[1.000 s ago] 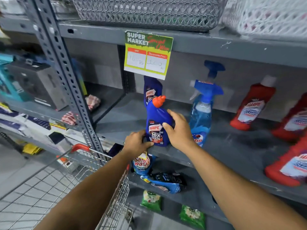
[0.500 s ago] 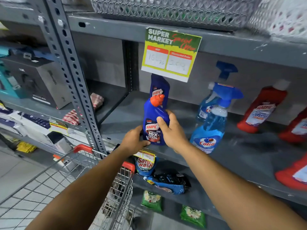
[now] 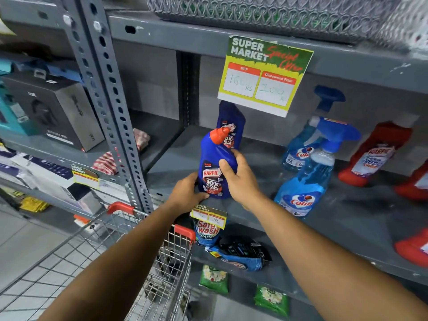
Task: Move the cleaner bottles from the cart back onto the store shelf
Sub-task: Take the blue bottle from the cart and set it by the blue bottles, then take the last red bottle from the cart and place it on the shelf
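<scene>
A blue Harpic bottle (image 3: 212,166) with an orange cap stands at the front edge of the grey shelf (image 3: 347,228). My right hand (image 3: 239,179) wraps its right side and my left hand (image 3: 186,193) holds its base from the left. A second blue Harpic bottle (image 3: 230,122) stands just behind it. Two blue Colin spray bottles, one at the front (image 3: 308,181) and one behind (image 3: 301,147), stand to the right. Red Harpic bottles (image 3: 375,154) stand further right. The wire cart (image 3: 148,242) with red handle ends sits below my left arm.
A price card (image 3: 264,75) hangs from the upper shelf above the bottles. A perforated steel upright (image 3: 111,107) divides the bays. Boxes (image 3: 51,107) fill the left bay. Detergent pouches (image 3: 236,251) lie on the lower shelf, with green packs (image 3: 214,279) below.
The blue bottle has shifted slightly left and back along the shelf edge with both hands on it; my view has moved closer and to the left.
</scene>
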The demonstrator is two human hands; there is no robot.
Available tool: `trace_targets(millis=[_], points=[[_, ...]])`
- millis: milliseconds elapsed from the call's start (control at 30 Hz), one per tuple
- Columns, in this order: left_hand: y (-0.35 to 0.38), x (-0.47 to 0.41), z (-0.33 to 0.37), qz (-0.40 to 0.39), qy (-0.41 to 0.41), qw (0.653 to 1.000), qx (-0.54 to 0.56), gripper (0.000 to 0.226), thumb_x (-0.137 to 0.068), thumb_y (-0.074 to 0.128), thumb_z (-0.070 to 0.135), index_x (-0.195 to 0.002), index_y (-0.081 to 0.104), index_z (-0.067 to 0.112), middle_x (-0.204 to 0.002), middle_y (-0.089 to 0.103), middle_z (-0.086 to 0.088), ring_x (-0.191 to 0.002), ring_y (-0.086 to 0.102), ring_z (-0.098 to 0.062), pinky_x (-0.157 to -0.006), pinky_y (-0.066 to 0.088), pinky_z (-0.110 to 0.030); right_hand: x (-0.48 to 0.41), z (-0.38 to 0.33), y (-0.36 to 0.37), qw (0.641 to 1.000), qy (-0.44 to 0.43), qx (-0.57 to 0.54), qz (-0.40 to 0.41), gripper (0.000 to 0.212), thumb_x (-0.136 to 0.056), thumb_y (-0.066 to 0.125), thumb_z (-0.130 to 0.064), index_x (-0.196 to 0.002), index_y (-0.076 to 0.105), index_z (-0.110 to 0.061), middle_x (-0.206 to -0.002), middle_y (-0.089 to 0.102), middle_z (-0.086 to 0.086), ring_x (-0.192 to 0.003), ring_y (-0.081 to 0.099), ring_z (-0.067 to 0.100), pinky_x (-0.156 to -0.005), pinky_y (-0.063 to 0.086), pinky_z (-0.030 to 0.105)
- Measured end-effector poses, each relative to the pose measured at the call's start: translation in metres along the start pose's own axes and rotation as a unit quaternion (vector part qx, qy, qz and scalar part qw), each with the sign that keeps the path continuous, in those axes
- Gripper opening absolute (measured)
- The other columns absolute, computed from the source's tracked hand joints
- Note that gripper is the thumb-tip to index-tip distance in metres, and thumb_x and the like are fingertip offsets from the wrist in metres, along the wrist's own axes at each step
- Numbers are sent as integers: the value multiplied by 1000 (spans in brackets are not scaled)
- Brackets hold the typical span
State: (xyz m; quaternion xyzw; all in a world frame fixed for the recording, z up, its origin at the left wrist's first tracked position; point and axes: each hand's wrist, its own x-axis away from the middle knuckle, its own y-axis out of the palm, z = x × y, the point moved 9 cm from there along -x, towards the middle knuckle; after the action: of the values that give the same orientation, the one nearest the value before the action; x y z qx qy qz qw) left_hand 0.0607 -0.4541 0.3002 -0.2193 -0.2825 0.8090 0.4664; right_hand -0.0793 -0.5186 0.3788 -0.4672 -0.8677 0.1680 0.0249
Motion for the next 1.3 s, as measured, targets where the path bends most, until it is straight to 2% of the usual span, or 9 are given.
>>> trace_targets(millis=[133, 233, 367, 500, 633, 733, 967, 1133, 1300], points=[[-14, 25, -7, 103, -68, 990, 70, 62, -65, 85, 21, -116, 50, 19, -111, 62, -1, -101, 58, -11, -83, 48, -29, 28, 13, -16, 999, -2, -41, 3, 71, -87, 60, -38, -147, 22, -29, -137, 46, -6, -121, 50, 2, -96, 46, 21], [-7, 76, 12, 192, -23, 981, -19, 44, -67, 82, 31, -89, 44, 29, -89, 50, 7, -85, 55, -18, -71, 44, -29, 84, 51, -64, 996, -19, -40, 81, 40, -85, 66, -29, -119, 54, -46, -119, 62, -14, -108, 58, -3, -88, 45, 13], [76, 96, 91, 27, 158, 987, 15, 44, -78, 68, 35, -116, 49, 28, -118, 58, 0, -113, 57, -19, -97, 42, -25, 127, 107, -178, 954, 23, 62, 291, 58, -78, 63, 5, -117, 51, -36, -126, 56, 12, -111, 57, 23, -94, 47, 33], [147, 61, 142, -127, 75, 979, 139, 80, -86, 64, 22, -150, 17, 20, -144, 27, 16, -140, 26, -5, -113, 24, -21, 85, 122, -175, 989, 77, 79, 98, 71, -79, 63, 3, -140, 32, -16, -136, 54, 7, -122, 55, 22, -105, 44, 42], [158, 49, 149, -104, 69, 979, 162, 83, -82, 59, 9, -122, 20, 71, -129, 49, 26, -114, 48, 18, -92, 36, 0, 80, 129, -167, 987, 83, 102, 89, 51, -83, 63, -9, -124, 40, -30, -118, 64, -4, -108, 63, 16, -92, 50, 29], [165, 47, 143, -113, 81, 980, 139, 88, -80, 57, 10, -118, 14, 77, -117, 43, 43, -105, 40, 34, -81, 30, 12, 81, 135, -172, 985, 94, 107, 95, 54, -82, 63, -19, -128, 38, -33, -115, 63, -12, -108, 62, 12, -94, 51, 37], [164, 57, 144, -126, 47, 984, 119, 86, -85, 55, 6, -152, 4, 23, -150, 39, 5, -137, 39, -11, -104, 30, -15, 85, 140, -164, 989, 121, 49, 64, 83, -74, 57, -7, -140, 21, -42, -140, 49, -12, -129, 49, 11, -107, 43, 40], [139, 111, 173, 106, 173, 978, 39, 66, -79, 61, 5, -140, 36, 9, -145, 39, -5, -141, 30, -20, -118, 20, -28, 172, 150, -245, 921, 76, -8, 382, 73, -75, 67, 1, -139, 36, -13, -135, 47, 13, -121, 48, 15, -105, 41, 37], [252, 152, 271, -92, 242, 956, 138, 68, -86, 51, 20, -143, 18, 40, -154, 16, 16, -146, 14, 1, -116, 11, -9, 252, 185, -389, 868, 96, 51, 485, 69, -73, 62, -5, -135, 34, 1, -136, 42, 30, -125, 45, 41, -110, 35, 49]])
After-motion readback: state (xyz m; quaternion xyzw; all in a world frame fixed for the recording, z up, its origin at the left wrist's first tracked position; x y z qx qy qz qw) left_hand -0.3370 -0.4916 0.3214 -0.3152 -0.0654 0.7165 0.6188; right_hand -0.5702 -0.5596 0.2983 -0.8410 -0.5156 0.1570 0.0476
